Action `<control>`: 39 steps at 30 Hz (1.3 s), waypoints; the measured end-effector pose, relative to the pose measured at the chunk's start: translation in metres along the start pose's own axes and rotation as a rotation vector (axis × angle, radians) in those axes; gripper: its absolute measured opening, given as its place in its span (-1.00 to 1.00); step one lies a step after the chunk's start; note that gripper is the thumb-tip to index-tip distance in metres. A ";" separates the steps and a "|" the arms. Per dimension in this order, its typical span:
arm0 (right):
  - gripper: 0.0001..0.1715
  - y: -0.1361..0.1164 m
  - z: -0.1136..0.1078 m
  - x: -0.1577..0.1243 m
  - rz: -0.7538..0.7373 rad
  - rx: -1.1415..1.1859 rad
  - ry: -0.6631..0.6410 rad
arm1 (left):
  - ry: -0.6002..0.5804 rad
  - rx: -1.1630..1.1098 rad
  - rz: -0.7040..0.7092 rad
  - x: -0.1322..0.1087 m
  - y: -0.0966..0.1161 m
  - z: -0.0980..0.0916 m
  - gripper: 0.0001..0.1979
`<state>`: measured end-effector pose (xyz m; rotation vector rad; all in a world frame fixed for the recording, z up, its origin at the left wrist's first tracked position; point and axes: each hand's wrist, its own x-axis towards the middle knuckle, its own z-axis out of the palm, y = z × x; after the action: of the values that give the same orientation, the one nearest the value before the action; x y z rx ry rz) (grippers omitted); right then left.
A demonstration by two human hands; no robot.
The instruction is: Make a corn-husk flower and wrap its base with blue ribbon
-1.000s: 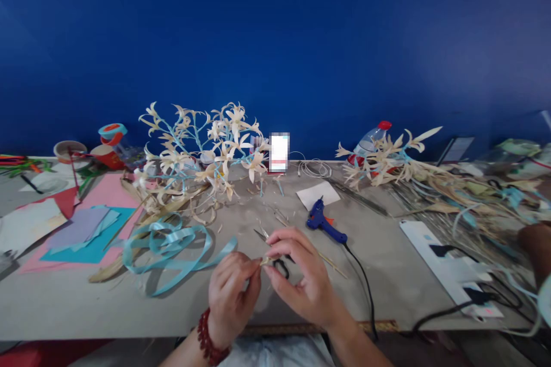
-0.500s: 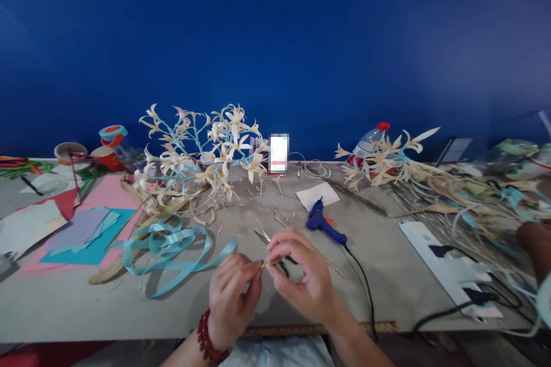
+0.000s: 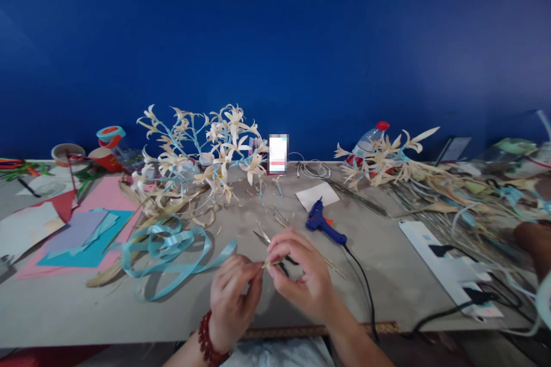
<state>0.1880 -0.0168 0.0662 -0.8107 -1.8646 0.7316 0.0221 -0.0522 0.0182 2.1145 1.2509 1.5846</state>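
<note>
My left hand, with a red bead bracelet at the wrist, and my right hand meet over the near edge of the grey table. Both pinch the same small pale straw strip between thumb and fingertips. Small scissors lie on the table just behind my fingers. A loose coil of light blue ribbon lies to the left of my left hand.
A blue glue gun with a black cord lies right of my hands. Straw flower branches stand behind, more straw flowers at right. Coloured papers lie left, a white power strip right. Another person's hand shows at far right.
My hands have stayed in place, with the fingers shifting slightly on the straw strip. The view has drifted a little.
</note>
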 end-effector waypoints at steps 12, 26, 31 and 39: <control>-0.82 0.003 0.000 -0.001 0.014 -0.003 -0.023 | -0.008 -0.019 0.010 -0.001 -0.001 0.000 -0.69; -0.80 0.003 -0.004 -0.001 0.019 0.019 -0.079 | -0.002 -0.148 -0.149 -0.003 0.001 0.001 -0.81; -0.39 0.007 -0.002 -0.007 0.062 0.019 -0.053 | -0.011 -0.605 -0.693 -0.005 0.001 0.008 -0.82; -0.84 0.024 0.009 -0.015 0.244 0.316 0.289 | -0.008 -1.286 -0.973 0.001 0.000 0.019 -0.79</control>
<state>0.1901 -0.0153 0.0370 -0.8929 -1.3648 0.9768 0.0387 -0.0462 0.0115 0.5555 0.6550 1.2521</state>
